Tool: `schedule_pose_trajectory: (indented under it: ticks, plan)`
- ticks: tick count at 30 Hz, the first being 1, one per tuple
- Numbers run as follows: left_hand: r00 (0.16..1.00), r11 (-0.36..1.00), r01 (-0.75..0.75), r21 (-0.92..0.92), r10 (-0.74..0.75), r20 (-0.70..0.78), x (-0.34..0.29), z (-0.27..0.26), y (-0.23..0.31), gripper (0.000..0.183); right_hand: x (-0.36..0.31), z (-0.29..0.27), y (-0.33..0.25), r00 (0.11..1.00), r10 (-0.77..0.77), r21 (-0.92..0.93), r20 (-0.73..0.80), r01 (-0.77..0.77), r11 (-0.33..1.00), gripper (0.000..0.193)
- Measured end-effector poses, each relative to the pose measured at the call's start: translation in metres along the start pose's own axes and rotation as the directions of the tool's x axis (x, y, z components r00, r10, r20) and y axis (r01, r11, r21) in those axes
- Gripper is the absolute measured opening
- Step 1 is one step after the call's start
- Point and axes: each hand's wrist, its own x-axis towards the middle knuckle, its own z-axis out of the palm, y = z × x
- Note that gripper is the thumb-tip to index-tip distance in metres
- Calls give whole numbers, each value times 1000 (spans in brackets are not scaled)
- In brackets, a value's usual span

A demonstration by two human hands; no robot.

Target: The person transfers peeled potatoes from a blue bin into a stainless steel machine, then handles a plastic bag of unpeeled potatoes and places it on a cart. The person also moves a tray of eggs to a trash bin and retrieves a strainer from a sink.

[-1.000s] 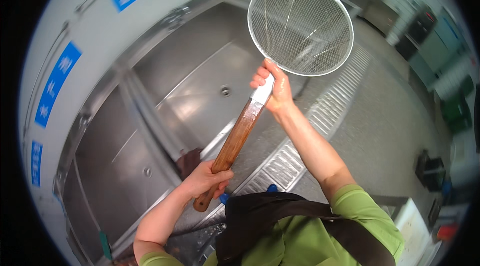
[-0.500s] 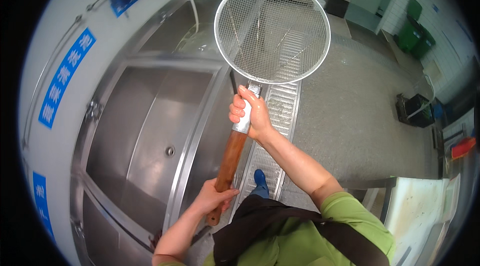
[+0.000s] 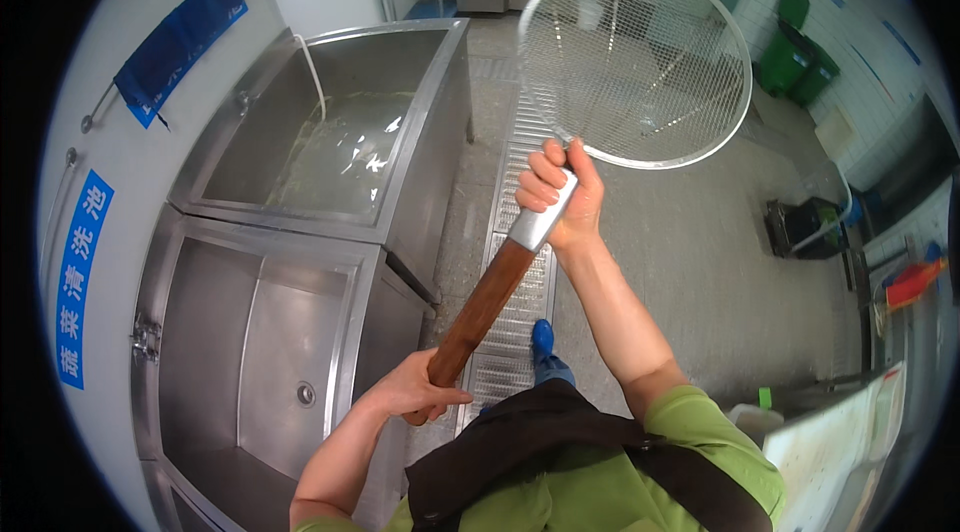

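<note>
You hold a large wire-mesh skimmer (image 3: 634,62) in both hands, raised in front of you over the floor. Your right hand (image 3: 560,194) is wrapped tight around the metal collar where the round mesh basket meets the wooden handle (image 3: 480,307), fingers curled fully round it, just below the basket's rim. Your left hand (image 3: 415,394) is closed around the lower end of that handle, close to your waist, so the handle runs on a slant from lower left up to upper right between your two hands. The basket sits above and beyond your right hand, tilted so you look through the mesh at the floor.

To your left stand steel sinks: the near one (image 3: 255,332) is dry with a drain hole, the far one (image 3: 340,147) holds water. A metal floor grate (image 3: 525,302) runs beneath the handle, and your blue shoe (image 3: 543,340) rests on it. Green bins (image 3: 795,57) stand well apart at upper right.
</note>
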Motion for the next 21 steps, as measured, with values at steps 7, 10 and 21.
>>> schedule_pose_trajectory:
  ticks: [7, 10, 21]
  plan:
    - [956, 995, 27, -93, -53, -289, 127, -31, 60, 35, 144, -60, -45, 948, -25, -235, -316, -52, 971, 19]
    - [887, 999, -28, -31, 11, -461, 162, -75, 83, 35, 222, -76, -35, 924, -3, -366, -382, -149, 919, 22]
    - [887, 648, -338, -682, -22, -461, 227, -223, 104, 32, 510, -194, 82, 882, 297, -780, -366, -465, 419, 26]
